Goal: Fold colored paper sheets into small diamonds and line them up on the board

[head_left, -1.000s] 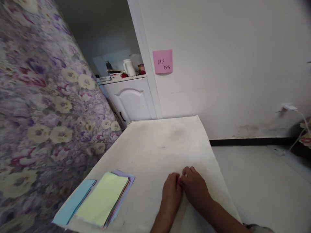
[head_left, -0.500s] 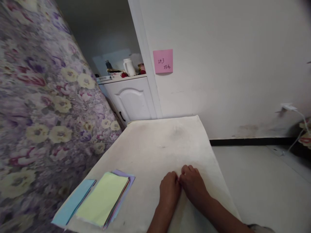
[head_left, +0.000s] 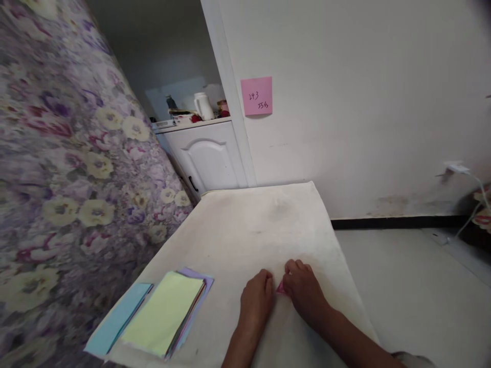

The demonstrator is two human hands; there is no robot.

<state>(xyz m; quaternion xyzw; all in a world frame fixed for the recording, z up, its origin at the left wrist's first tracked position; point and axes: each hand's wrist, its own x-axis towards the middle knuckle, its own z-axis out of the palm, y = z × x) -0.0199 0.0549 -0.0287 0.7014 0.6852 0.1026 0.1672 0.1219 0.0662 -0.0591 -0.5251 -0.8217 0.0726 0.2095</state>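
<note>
A small piece of pink paper (head_left: pixel 281 289), seemingly folded, shows at the left side of my right hand (head_left: pixel 302 287). The fingers of that hand are closed on it, pressing it near the tabletop, and most of the paper is hidden under them. My left hand (head_left: pixel 258 296) rests on the table just to the left, a small gap away from the paper. Its fingers are curled in, with no object showing in them; the fingertips are partly hidden.
The cloth-covered table (head_left: pixel 245 220) bears a stack of coloured paper (head_left: pixel 164 312), pale yellow on top, and narrower blue sheets (head_left: pixel 118 319) at its left edge. A floral curtain (head_left: pixel 95 168) hangs on the left. A pink note (head_left: pixel 257 96) is on the wall behind.
My left hand has shifted left, away from my right hand, opening a gap between them. The pink paper at my right fingers has come into sight.
</note>
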